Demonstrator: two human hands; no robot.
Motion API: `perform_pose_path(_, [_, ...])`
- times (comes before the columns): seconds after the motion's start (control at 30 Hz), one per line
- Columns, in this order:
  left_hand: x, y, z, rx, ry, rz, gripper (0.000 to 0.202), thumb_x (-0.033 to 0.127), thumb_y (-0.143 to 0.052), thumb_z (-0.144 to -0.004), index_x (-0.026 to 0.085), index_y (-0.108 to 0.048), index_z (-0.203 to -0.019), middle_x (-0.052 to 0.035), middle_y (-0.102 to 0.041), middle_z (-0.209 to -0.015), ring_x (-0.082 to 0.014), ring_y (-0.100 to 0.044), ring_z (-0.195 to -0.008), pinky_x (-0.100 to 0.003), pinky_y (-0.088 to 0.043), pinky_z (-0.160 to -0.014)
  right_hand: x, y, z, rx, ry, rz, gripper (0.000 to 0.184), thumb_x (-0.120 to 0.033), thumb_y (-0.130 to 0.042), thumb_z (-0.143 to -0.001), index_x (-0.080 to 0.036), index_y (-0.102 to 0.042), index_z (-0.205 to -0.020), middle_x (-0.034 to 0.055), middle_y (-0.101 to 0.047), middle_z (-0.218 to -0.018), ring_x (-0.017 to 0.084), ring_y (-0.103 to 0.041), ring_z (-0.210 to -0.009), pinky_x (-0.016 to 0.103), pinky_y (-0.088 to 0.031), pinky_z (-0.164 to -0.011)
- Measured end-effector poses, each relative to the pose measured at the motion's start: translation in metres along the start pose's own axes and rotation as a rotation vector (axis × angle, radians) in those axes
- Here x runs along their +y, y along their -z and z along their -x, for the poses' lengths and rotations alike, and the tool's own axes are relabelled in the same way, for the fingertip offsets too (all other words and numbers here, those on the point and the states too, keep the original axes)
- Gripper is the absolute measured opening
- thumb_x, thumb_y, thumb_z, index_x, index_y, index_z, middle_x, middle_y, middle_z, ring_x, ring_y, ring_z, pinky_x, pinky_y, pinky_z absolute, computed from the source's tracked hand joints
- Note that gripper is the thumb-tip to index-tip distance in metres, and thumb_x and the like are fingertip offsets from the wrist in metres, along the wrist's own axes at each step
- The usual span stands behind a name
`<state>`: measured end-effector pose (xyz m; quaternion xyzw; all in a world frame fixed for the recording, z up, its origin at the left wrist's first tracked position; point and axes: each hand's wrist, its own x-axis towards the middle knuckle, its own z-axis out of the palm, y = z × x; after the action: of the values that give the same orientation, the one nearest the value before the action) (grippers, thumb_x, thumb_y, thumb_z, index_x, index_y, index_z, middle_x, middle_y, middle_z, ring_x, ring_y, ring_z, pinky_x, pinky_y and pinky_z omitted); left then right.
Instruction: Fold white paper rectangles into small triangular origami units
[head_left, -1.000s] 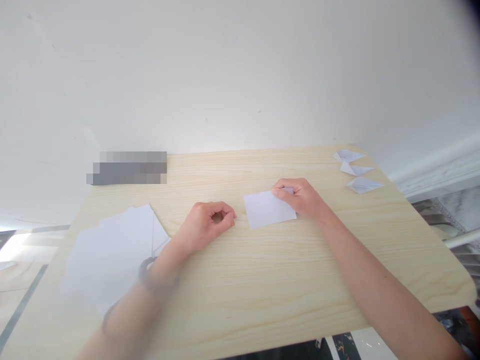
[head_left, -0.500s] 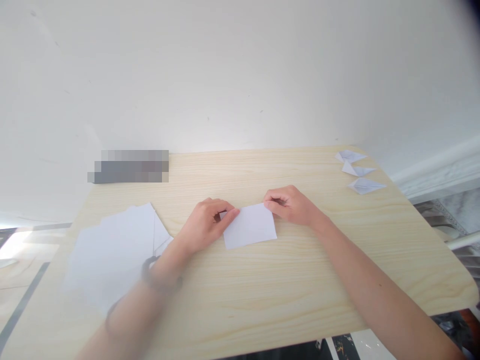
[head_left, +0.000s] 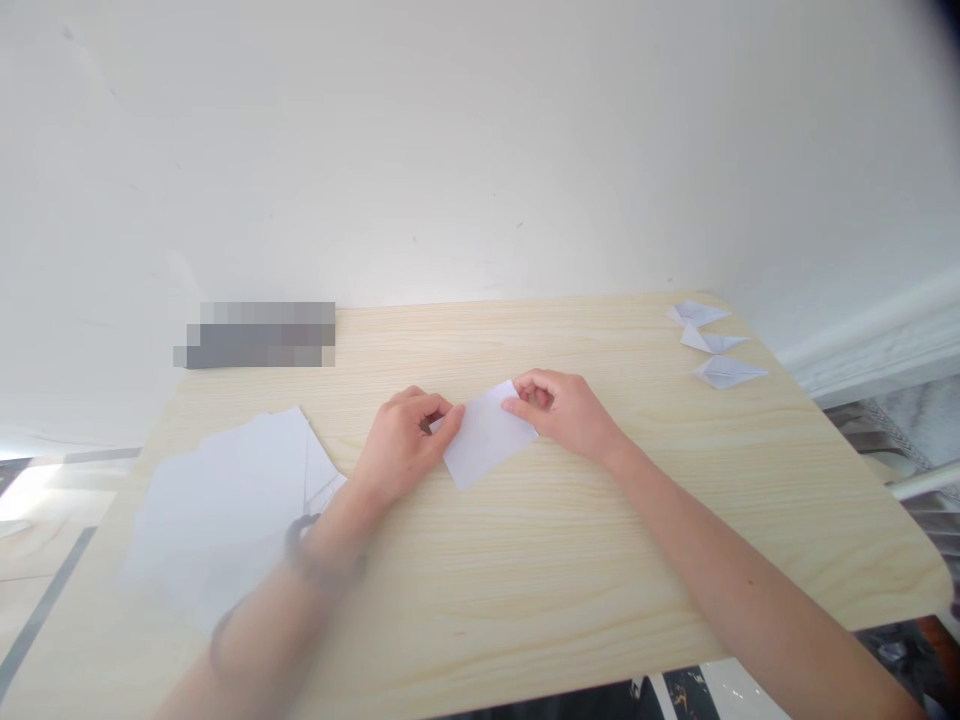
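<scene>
Between my hands, over the middle of the table, is a small white rectangular piece of paper [head_left: 486, 437], tilted with its right end higher in the view. My left hand [head_left: 412, 440] pinches its left edge between thumb and fingers. At its upper right corner, my right hand [head_left: 559, 405] grips it with thumb and curled fingers. A dark band circles my left wrist. Whether the paper is a single layer or folded, I cannot tell.
White paper sheets [head_left: 232, 490] lie in a loose pile at the left, partly behind my left forearm. Several folded white paper pieces [head_left: 727, 372] sit at the far right of the wooden table [head_left: 525, 600]. A blurred-out dark object [head_left: 259, 345] stands at the back left, near the wall [head_left: 465, 150].
The paper has turned, its right end rising in the view, and has shifted slightly left. My right hand has moved left with it; my left hand has moved a little left too.
</scene>
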<state>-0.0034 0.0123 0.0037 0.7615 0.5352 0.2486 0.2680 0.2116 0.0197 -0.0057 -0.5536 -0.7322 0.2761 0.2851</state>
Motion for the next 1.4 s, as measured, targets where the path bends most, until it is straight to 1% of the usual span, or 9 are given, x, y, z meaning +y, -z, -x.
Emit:
perform_pose_path(0.1, [-0.003,-0.003,0.000,0.072,-0.076,-0.113,0.019,0.034,-0.053,-0.083,0.020,-0.063,-0.091,-0.0030,-0.061,-0.083,-0.0187,-0.054,-0.083,-0.031,-0.044,-0.076,-0.001,-0.007,0.001,0.097,-0.006,0.037,0.014,-0.033,-0.061,-0.078,-0.019,-0.063,-0.078,-0.0017,-0.058,-0.065,0.011,-0.048,-0.059,0.025,-0.039,-0.059])
perform_pose_path(0.17, [-0.004,-0.005,0.000,0.083,-0.159,-0.205,0.029,0.032,-0.055,-0.083,0.022,-0.060,-0.110,-0.0044,-0.059,-0.095,-0.0203,-0.051,-0.093,-0.034,-0.042,-0.084,-0.001,-0.010,0.001,0.151,0.023,0.046,0.010,-0.029,-0.060,-0.079,-0.019,-0.064,-0.080,-0.0008,-0.061,-0.072,0.010,-0.050,-0.060,0.026,-0.041,-0.061])
perform_pose_path(0.2, [-0.005,-0.005,0.000,0.077,-0.192,-0.251,0.031,0.032,-0.054,-0.084,0.024,-0.059,-0.113,-0.0048,-0.058,-0.100,-0.0209,-0.049,-0.096,-0.035,-0.041,-0.087,0.000,-0.011,0.002,0.160,0.049,0.039,0.009,-0.027,-0.060,-0.079,-0.020,-0.064,-0.082,-0.0003,-0.063,-0.076,0.010,-0.051,-0.060,0.026,-0.042,-0.062])
perform_pose_path(0.3, [-0.007,-0.007,0.001,0.055,-0.235,-0.360,0.027,0.034,-0.050,-0.087,0.027,-0.064,-0.108,-0.0052,-0.056,-0.100,-0.0216,-0.047,-0.096,-0.038,-0.040,-0.087,0.003,-0.011,0.003,0.128,0.178,0.005,0.014,-0.020,-0.056,-0.082,-0.021,-0.067,-0.090,0.0009,-0.066,-0.090,0.011,-0.056,-0.069,0.026,-0.047,-0.068])
perform_pose_path(0.43, [-0.008,-0.007,0.001,0.057,-0.242,-0.406,0.030,0.035,-0.048,-0.088,0.024,-0.063,-0.111,-0.0059,-0.056,-0.095,-0.0213,-0.047,-0.093,-0.036,-0.042,-0.084,0.007,-0.005,0.002,0.035,0.387,0.000,0.022,-0.019,-0.053,-0.085,-0.021,-0.067,-0.102,0.0025,-0.068,-0.101,0.014,-0.059,-0.092,0.029,-0.048,-0.083])
perform_pose_path(0.57, [-0.009,-0.007,0.001,0.055,-0.239,-0.410,0.030,0.035,-0.047,-0.089,0.024,-0.063,-0.111,-0.0058,-0.055,-0.093,-0.0207,-0.047,-0.090,-0.036,-0.042,-0.082,0.012,0.002,0.000,-0.042,0.465,0.029,0.024,-0.021,-0.052,-0.087,-0.022,-0.067,-0.105,0.0014,-0.068,-0.106,0.015,-0.057,-0.094,0.031,-0.048,-0.085])
perform_pose_path(0.67, [-0.008,-0.006,0.001,0.043,-0.232,-0.417,0.030,0.035,-0.046,-0.089,0.024,-0.063,-0.111,-0.0058,-0.055,-0.092,-0.0208,-0.047,-0.090,-0.036,-0.042,-0.083,0.016,0.004,-0.002,-0.073,0.478,0.056,0.025,-0.021,-0.051,-0.087,-0.022,-0.067,-0.107,0.0006,-0.067,-0.108,0.016,-0.055,-0.095,0.032,-0.048,-0.086])
perform_pose_path(0.87, [-0.010,-0.005,0.000,0.019,-0.279,-0.471,0.037,0.035,-0.043,-0.090,0.029,-0.052,-0.125,-0.0060,-0.051,-0.093,-0.0207,-0.045,-0.088,-0.037,-0.041,-0.082,0.017,0.002,-0.003,-0.085,0.480,0.101,0.024,-0.022,-0.051,-0.088,-0.024,-0.067,-0.106,-0.0007,-0.066,-0.110,0.017,-0.053,-0.096,0.034,-0.048,-0.087])
perform_pose_path(1.4, [-0.004,-0.003,0.002,-0.006,-0.275,-0.527,0.034,0.031,-0.042,-0.091,0.031,-0.055,-0.122,-0.0064,-0.051,-0.092,-0.0205,-0.044,-0.086,-0.035,-0.040,-0.080,0.011,0.007,-0.003,-0.122,0.475,0.147,0.027,-0.019,-0.048,-0.089,-0.025,-0.066,-0.108,0.0007,-0.065,-0.112,0.017,-0.052,-0.100,0.035,-0.048,-0.088])
